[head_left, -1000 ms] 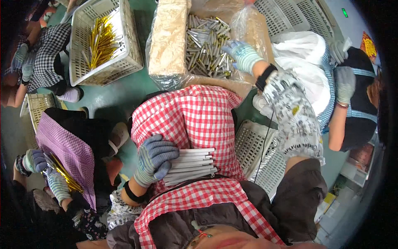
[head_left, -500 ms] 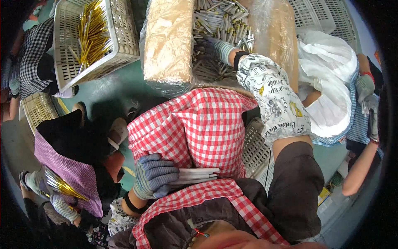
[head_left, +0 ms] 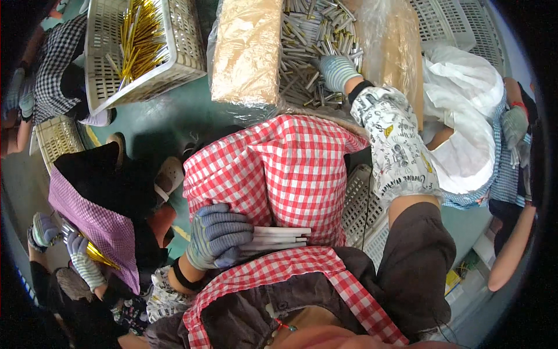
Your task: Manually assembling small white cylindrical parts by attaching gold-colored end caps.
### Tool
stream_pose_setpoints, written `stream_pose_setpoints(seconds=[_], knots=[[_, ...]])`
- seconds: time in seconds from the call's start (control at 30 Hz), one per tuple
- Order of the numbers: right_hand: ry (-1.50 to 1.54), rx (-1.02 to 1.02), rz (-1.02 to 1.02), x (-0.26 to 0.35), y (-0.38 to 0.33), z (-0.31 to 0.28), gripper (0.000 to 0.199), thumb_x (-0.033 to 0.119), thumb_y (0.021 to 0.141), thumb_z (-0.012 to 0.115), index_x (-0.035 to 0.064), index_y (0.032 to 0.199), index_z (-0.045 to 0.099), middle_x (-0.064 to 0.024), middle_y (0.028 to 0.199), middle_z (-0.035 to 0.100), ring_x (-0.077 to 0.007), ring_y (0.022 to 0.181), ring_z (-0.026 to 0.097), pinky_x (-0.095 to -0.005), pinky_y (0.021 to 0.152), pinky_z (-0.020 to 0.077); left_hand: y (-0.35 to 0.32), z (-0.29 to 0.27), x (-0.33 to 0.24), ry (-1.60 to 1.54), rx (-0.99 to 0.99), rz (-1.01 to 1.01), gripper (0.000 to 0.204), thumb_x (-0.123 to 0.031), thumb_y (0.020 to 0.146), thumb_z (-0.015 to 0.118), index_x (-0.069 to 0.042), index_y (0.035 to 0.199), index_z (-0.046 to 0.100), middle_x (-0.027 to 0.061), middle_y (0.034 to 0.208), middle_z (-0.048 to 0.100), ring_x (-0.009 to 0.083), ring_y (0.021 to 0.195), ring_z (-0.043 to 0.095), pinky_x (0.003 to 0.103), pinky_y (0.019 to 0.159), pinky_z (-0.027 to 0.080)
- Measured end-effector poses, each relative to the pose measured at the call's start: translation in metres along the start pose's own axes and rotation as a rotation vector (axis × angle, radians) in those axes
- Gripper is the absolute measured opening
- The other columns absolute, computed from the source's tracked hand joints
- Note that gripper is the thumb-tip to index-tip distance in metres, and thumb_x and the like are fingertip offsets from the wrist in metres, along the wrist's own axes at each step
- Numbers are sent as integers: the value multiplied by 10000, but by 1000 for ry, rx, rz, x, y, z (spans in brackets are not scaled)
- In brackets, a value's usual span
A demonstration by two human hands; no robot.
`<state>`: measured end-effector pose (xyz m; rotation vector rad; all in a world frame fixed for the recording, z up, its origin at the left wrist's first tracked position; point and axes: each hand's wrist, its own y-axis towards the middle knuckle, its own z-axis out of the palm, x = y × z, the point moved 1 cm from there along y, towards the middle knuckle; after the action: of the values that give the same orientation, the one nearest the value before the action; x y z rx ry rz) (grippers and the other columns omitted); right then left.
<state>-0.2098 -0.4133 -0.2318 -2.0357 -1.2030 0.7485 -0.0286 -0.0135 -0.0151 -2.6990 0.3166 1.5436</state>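
Note:
My left hand (head_left: 218,235), in a striped grey-blue knit glove, is closed around several slim white tubes (head_left: 279,237). Their ends stick out to the right above my lap, over a red-and-white checked apron (head_left: 305,174). Ahead, my right hand (head_left: 339,72), gloved the same way, reaches into a plastic-lined cardboard box (head_left: 244,55). Many loose slim silver and white tubes (head_left: 305,35) fill it, some with yellowish ends. The fingertips are dark and partly hidden among the tubes, so their grip is unclear.
A white plastic crate (head_left: 186,49) with gold sticks (head_left: 139,41) stands left of the box. At left, a co-worker's gloved hands (head_left: 81,262) hold gold-and-silver sticks over purple checked cloth (head_left: 96,221). White fabric (head_left: 465,116) and another person's gloved hand (head_left: 514,128) are at right.
In the box, my right hand has shifted right and slightly nearer, uncovering more tubes. My left hand keeps its hold on the white tubes. The whole view has tilted slightly.

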Motion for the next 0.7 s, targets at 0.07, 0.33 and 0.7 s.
stream_pose_setpoints(seconds=[0.07, 0.33, 0.7], knots=[[86, -173, 13, -3, -25, -10, 637, 183, 800, 719, 84, 1384, 486, -192, 1173, 650, -339, 1082, 637, -436, 928, 518, -4, 1, 1, -8, 2, 21, 212, -251, 858, 561, -139, 958, 711, 29, 1000, 728, 229, 1007, 677, 440, 974, 423], [203, -838, 29, -12, -121, -99, 695, 282, 774, 748, 75, 1379, 476, -225, 1042, 672, -371, 980, 662, -445, 844, 533, -16, 5, 8, 79, -53, 71, 284, -266, 797, 604, -126, 1032, 681, 40, 1062, 703, 259, 1019, 657, 471, 1012, 415], [295, -534, -380, 208, -286, -126, 653, 304, 761, 717, 42, 1315, 490, -207, 975, 655, -365, 859, 659, -441, 778, 533, -23, 7, -3, 406, -67, 270, 400, -228, 708, 722, -79, 1073, 653, 109, 1088, 644, 285, 1034, 633, 451, 963, 474]])
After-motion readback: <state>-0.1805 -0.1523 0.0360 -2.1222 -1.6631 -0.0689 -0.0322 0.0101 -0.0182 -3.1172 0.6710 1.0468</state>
